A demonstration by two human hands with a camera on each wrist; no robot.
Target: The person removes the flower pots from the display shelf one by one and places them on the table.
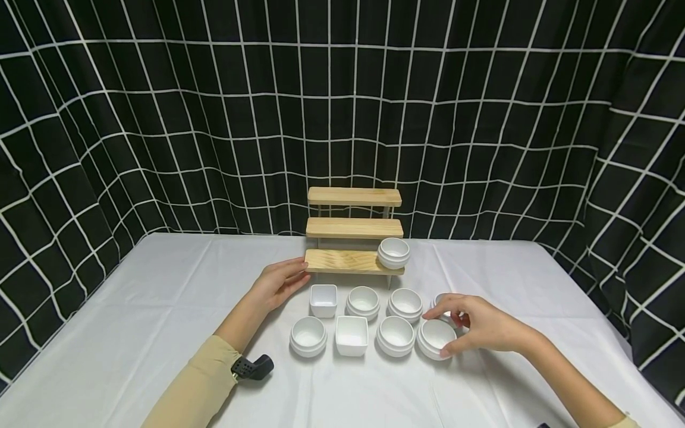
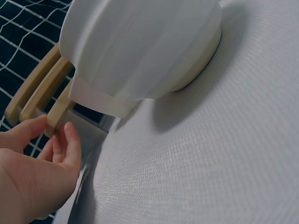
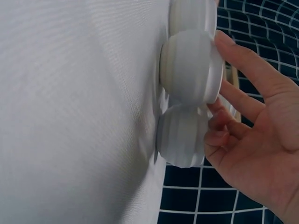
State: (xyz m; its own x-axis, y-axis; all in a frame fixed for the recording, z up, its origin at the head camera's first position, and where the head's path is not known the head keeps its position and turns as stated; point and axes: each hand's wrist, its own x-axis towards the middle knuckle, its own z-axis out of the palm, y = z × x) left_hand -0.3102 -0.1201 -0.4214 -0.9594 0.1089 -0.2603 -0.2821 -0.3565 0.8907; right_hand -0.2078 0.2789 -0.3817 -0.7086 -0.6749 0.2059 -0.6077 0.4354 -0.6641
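A three-tier wooden display stand (image 1: 342,260) stands at the back of the table. My left hand (image 1: 279,282) holds the left end of its lowest board, thumb and fingers on either side of the board (image 2: 58,109) in the left wrist view. One round white bowl (image 1: 393,254) sits at the right end of that board. With thumb and fingers spread across its rim, my right hand (image 1: 478,324) grips the front-right round white bowl (image 1: 436,337), still on the cloth. Behind it, another round bowl (image 3: 182,135) is partly hidden by the hand in the head view.
Two rows of white bowls stand before the stand, among them square bowls (image 1: 351,336) (image 1: 323,301) and round bowls (image 1: 308,336) (image 1: 395,336) (image 1: 363,302) (image 1: 405,304). White cloth (image 1: 160,309) covers the table; a black gridded curtain (image 1: 342,107) hangs behind and at both sides.
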